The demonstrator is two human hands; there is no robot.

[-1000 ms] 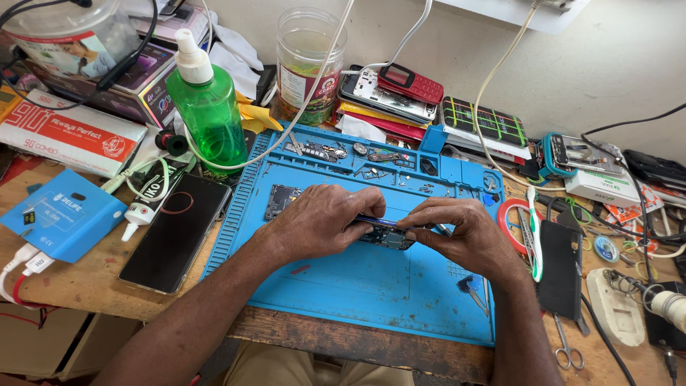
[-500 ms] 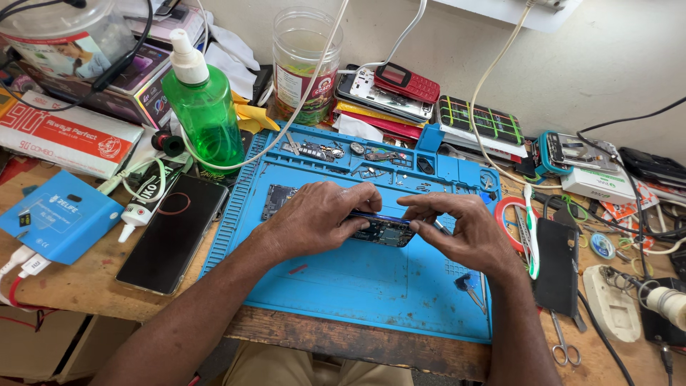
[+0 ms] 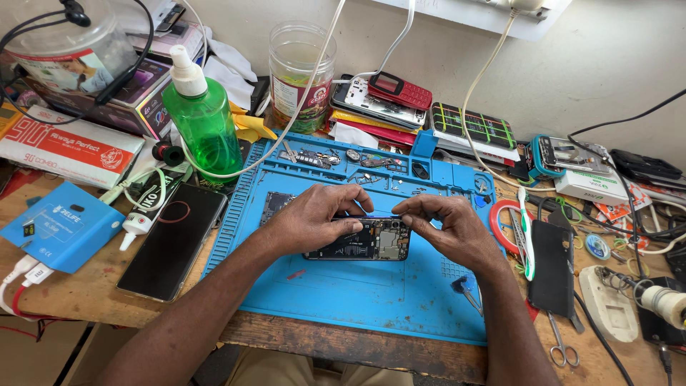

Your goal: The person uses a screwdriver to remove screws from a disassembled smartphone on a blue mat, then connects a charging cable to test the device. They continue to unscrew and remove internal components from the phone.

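- Since a second ago, we see the opened black smartphone with exposed circuit board [image 3: 361, 239] barely shift on the blue silicone repair mat [image 3: 357, 300] on the bench.
- Left hand [image 3: 314, 218] keeps gripping its left end.
- Right hand [image 3: 446, 225] keeps its fingertips pinched at the top edge; work continues there.

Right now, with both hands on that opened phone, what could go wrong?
1. The opened phone lies with its board bare under the left hand and right hand; a slip of either grip could damage small parts.
2. Loose screws and parts lie in the blue mat's top trays; a bump could scatter them.
3. The green liquid bottle stands close by; tipped, it may wet the board.
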